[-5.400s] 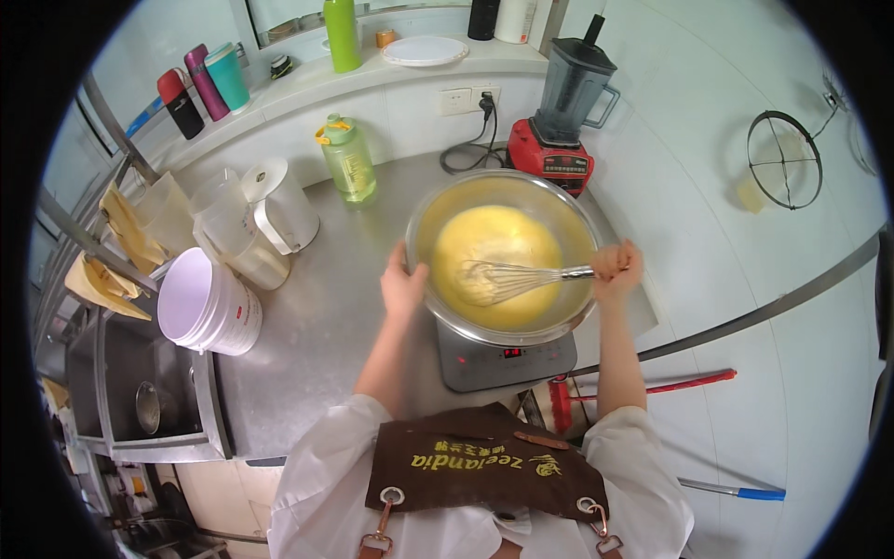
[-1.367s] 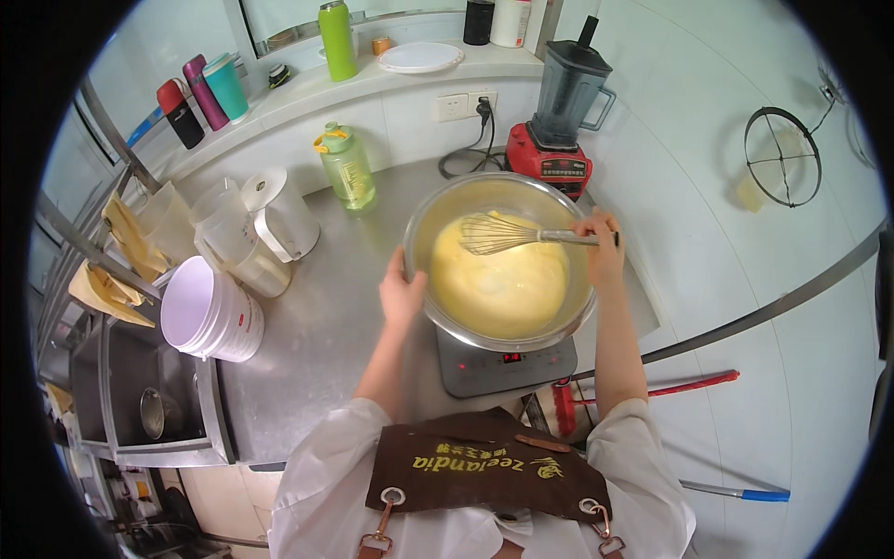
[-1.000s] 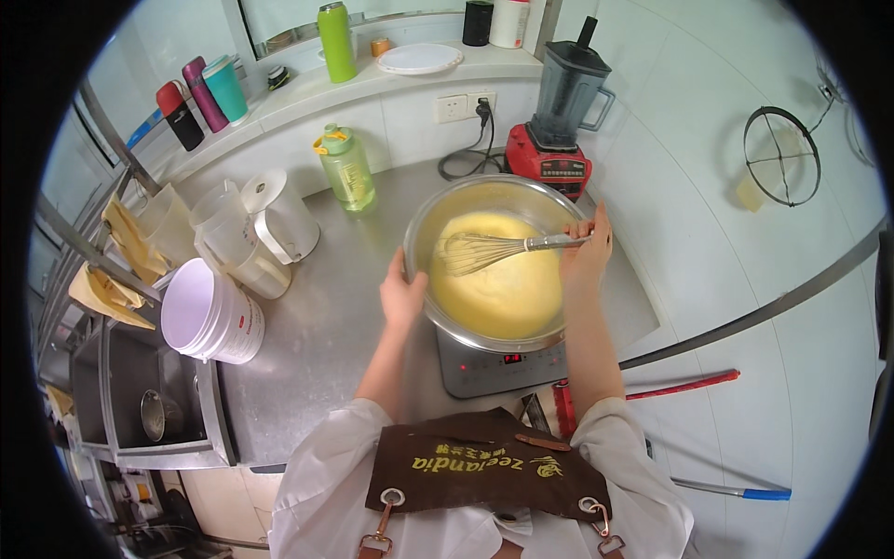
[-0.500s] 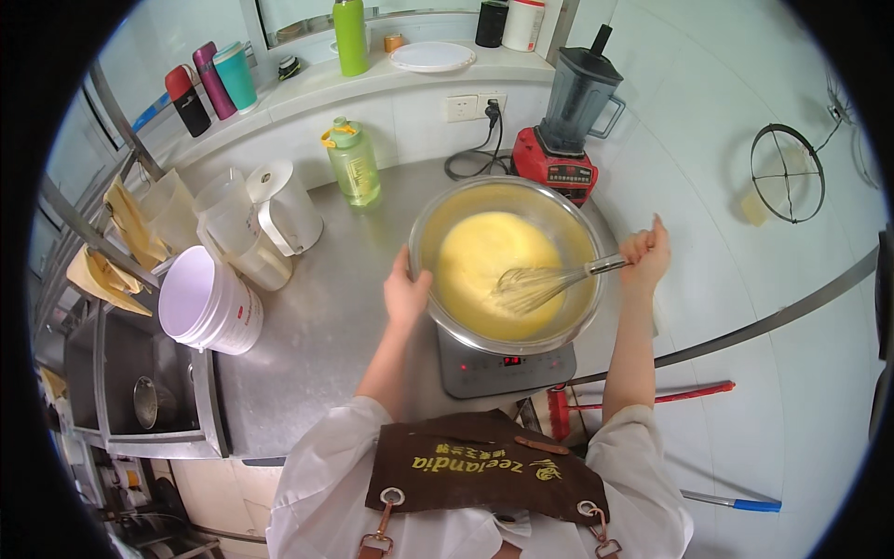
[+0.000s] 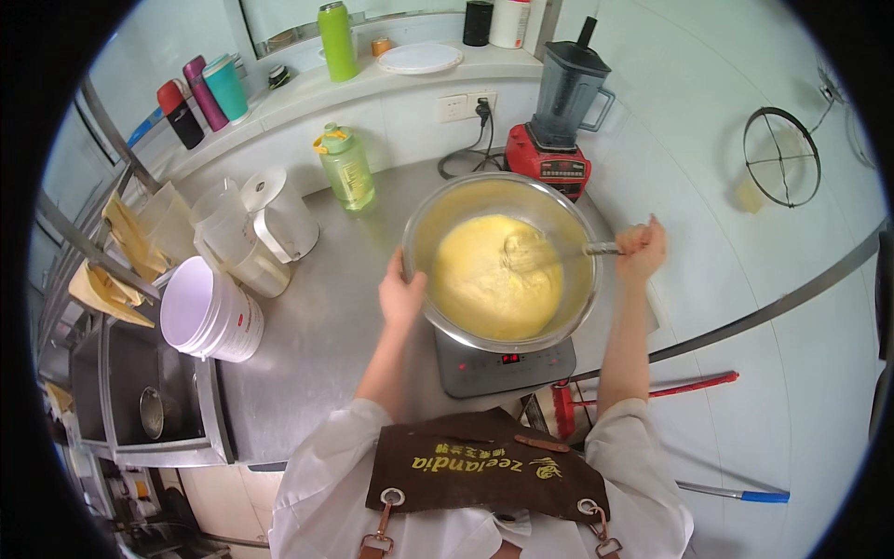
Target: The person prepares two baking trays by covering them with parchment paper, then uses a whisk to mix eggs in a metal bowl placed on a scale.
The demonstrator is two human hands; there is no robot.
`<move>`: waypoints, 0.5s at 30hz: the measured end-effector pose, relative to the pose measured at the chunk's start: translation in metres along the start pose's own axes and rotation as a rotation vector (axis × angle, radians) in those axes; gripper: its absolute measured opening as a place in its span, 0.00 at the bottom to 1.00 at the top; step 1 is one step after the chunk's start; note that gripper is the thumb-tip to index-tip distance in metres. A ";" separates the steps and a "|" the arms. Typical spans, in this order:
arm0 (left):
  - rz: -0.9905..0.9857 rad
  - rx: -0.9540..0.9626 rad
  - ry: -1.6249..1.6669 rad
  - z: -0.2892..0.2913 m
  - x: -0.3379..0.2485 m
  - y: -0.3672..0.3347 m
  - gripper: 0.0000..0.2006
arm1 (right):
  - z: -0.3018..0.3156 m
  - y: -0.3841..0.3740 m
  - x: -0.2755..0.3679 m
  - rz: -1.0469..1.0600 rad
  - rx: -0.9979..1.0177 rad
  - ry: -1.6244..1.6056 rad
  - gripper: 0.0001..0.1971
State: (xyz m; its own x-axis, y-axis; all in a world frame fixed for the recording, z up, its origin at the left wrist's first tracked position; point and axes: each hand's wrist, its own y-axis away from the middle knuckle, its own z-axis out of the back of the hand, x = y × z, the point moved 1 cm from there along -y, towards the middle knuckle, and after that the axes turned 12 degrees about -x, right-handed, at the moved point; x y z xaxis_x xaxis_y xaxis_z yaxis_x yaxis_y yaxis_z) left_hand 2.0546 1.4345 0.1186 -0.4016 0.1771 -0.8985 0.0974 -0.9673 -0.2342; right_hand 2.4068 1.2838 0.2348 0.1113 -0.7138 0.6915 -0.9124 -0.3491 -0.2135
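A wide steel mixing bowl (image 5: 421, 207) holding a pale yellow, creamy liquid (image 5: 484, 289) sits on a black induction cooker (image 5: 475, 373), whose red display is lit. My left hand (image 5: 401, 296) grips the bowl's left rim, thumb on the near side and fingers around the outside. At the bowl's right, my right hand (image 5: 641, 250) is closed around the handle of a wire whisk (image 5: 601, 249). One finger of that hand sticks up. The whisk's wires are smeared by motion and dip into the liquid right of the middle.
Behind the bowl stand a red-based blender (image 5: 548, 158) and a green water bottle (image 5: 346, 168). To the left are a white bucket (image 5: 233, 321), plastic jugs (image 5: 244, 242) and a sink (image 5: 212, 410). Bottles and a white lid (image 5: 420, 59) line the ledge. A red-handled broom (image 5: 689, 386) lies at lower right.
The whisk's wire end has swung away from me, toward the far side of the bowl, and the liquid's surface is more stirred up. My left hand keeps its hold on the rim.
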 end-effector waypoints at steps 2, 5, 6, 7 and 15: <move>0.018 0.026 0.004 0.002 -0.012 0.002 0.32 | -0.002 0.021 -0.035 0.017 -0.074 -0.015 0.24; -0.016 0.003 -0.014 0.003 0.002 -0.003 0.32 | -0.005 0.040 -0.049 -0.223 -0.018 -0.048 0.24; -0.032 -0.008 -0.018 0.002 0.005 -0.002 0.33 | -0.004 0.041 -0.046 -0.342 0.028 -0.050 0.24; -0.032 -0.008 -0.021 0.001 0.007 -0.003 0.33 | -0.001 0.031 -0.033 -0.333 0.073 -0.029 0.24; -0.048 0.010 0.004 -0.002 -0.006 -0.001 0.33 | 0.006 0.028 -0.047 -0.032 -0.214 -0.051 0.25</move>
State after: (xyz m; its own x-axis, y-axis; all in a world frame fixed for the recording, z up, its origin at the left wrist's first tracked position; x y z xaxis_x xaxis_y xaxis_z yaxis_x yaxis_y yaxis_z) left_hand 2.0586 1.4345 0.1232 -0.4018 0.2239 -0.8879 0.0690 -0.9595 -0.2731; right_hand 2.3784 1.3042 0.1919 0.1561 -0.7361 0.6586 -0.9703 -0.2391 -0.0373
